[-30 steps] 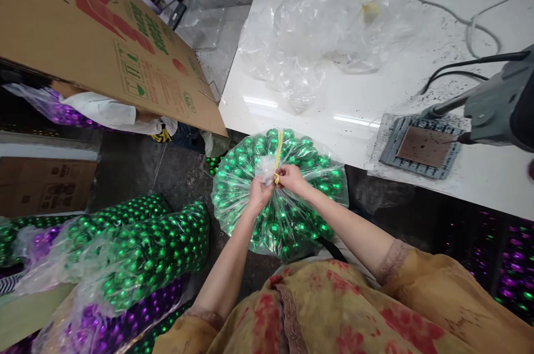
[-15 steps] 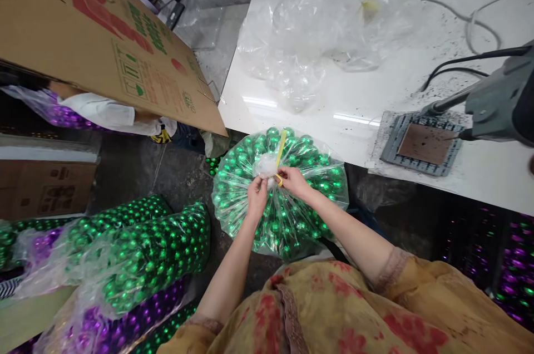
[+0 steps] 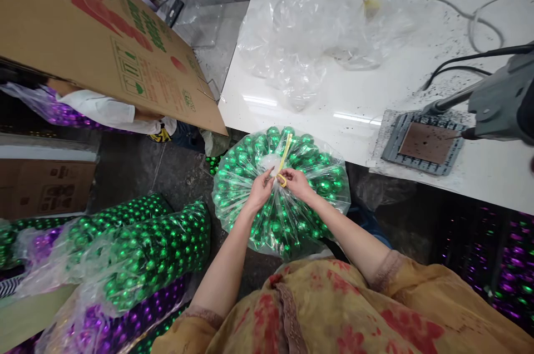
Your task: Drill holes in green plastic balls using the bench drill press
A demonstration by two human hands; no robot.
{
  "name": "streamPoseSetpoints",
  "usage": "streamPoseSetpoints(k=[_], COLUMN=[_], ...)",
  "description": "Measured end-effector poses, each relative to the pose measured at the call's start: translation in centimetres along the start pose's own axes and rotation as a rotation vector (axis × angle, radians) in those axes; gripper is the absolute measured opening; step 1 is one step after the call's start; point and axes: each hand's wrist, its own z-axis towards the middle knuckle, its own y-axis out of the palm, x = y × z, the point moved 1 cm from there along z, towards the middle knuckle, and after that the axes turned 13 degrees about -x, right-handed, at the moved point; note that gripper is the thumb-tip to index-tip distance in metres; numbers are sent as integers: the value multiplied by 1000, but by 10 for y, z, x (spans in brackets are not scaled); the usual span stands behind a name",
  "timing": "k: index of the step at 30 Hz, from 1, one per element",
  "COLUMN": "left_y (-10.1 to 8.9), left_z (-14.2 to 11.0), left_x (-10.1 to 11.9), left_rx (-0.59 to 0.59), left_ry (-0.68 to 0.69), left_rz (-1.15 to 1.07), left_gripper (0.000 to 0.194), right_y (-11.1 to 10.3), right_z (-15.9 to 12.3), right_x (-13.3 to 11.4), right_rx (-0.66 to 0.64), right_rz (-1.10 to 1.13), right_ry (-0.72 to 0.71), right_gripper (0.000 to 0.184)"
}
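Note:
A clear plastic bag [image 3: 233, 198] full of shiny green balls stands in front of me, its top gathered into a bunched neck [image 3: 270, 163]. A yellow strip [image 3: 286, 151], like a tie, sticks up beside the neck and loops at its lower end. My right hand [image 3: 295, 183] pinches that strip near the loop, on the right of the neck. My left hand [image 3: 261, 191] is closed at the left side of the neck, thumb and fingers on the gathered plastic. The fingertips partly hide where strip and plastic meet.
A white table [image 3: 308, 126] carries crumpled clear bags [image 3: 287, 53] and a grey machine [image 3: 496, 92] above a plate [image 3: 429, 142]. A large cardboard box [image 3: 158, 75] stands left, with another person's white sleeve [image 3: 100, 109] below it. Bags of green balls [image 3: 167, 248] lie lower left.
My left hand has shifted slightly up and right over the bunched neck. The right hand has moved a little right with the yellow strip, which now leans further right.

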Motion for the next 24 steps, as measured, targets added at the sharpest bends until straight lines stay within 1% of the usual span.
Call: streamPoseSetpoints(k=[2,5,7,10,12,14,16,19,21,24], left_y=[-1,-1,0,-1,-2,-3,-2,2,5,8], left_z=[0,1,1,2,3,3,2,-2,-5,-8], left_x=[-4,-8,-9,-8,-6,-4,-3,-4,-5,-4], left_rx=[0,-2,-9,-15,-13,-11,20,99,113,98], left_ry=[-5,-11,-8,-3,-6,4,38,84,86,79], left_rz=[-15,-30,-22,14,37,55,89,151,186,247], left_gripper=[45,49,51,51,50,49,44,24,15,16], right_y=[1,0,-3,-9,-12,-15,-18,-22,-23,-24], right_z=[3,5,5,5,7,9,13,15,15,9], right_x=[6,7,3,-6,-10,-11,-10,-9,-8,-9], right_rx=[-12,-34,-44,-68,-103,-154,-212,-267,-269,-227], right_rz=[42,58,39,-24,-58,-60,-49,-62,-105,-206], right_ry=[28,52,57,42,33,43,60,62,40,-10], right_gripper=[38,39,35,24,16,13,13,13,10,10])
